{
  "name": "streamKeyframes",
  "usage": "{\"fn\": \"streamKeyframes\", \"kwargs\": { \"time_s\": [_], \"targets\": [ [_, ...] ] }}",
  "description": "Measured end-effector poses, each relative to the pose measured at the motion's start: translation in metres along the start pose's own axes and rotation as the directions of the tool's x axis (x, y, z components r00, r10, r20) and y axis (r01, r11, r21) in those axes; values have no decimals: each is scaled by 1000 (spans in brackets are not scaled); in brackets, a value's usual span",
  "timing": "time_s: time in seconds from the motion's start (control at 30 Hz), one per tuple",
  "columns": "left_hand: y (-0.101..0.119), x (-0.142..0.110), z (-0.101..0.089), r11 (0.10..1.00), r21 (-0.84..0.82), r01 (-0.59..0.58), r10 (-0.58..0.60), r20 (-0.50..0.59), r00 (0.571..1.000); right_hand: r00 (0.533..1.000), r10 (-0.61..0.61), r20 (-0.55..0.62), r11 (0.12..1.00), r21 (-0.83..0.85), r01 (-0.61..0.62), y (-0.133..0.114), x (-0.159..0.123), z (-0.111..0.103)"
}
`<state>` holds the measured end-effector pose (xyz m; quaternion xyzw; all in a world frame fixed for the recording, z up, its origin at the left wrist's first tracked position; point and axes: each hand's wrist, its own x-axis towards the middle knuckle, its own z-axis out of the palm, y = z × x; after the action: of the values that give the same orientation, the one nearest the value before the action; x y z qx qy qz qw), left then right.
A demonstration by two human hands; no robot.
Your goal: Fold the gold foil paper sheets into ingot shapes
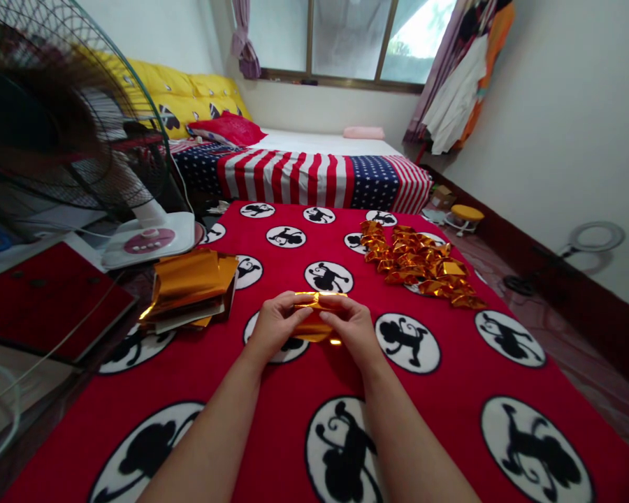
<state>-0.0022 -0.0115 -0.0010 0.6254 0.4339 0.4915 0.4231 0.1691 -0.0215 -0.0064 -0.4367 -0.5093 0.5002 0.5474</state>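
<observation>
Between my two hands is a sheet of gold foil paper [314,323], partly folded over along its far edge, just above the red cloth [288,447]. My left hand [282,320] grips its left side, with fingers curled over the far edge and the thumb on the near face. On the right side, my right hand [350,323] holds it the same way, thumb pressed against the foil. A stack of gold foil sheets [189,283] lies to the left. Several folded gold foil pieces [424,265] sit in rows at the right.
An electric fan [152,234] stands at the left, near a dark red box [47,300]. Beyond the cloth is a bed with a flag-patterned cover [293,175]. Clothes [458,98] hang by the window. A yellow-topped stool [466,213] and a ring light [597,237] are at the right.
</observation>
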Motion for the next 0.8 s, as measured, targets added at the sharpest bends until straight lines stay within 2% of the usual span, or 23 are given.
{"fn": "streamKeyframes", "kwargs": {
  "time_s": [0.2, 0.4, 0.6, 0.8],
  "targets": [
    [-1, -1, 5, 993, 114, 5, -5, -3, 1000, 999, 11, -34, 997, -79, -14, -2, -1, 4],
    [-3, 0, 4, 995, 99, 16, -13, -27, 1000, 998, 63, -19, 998, -29, -63, 0, 0, 3],
    [-4, -1, 4, 997, 69, 42, -40, -29, 999, 998, 57, -18, 997, -52, -58, -1, 1, 2],
    [-3, -1, 2, 994, 112, 3, 5, -71, 997, 997, 64, -41, 996, -55, -66, 1, 1, 1]
  ]
}}
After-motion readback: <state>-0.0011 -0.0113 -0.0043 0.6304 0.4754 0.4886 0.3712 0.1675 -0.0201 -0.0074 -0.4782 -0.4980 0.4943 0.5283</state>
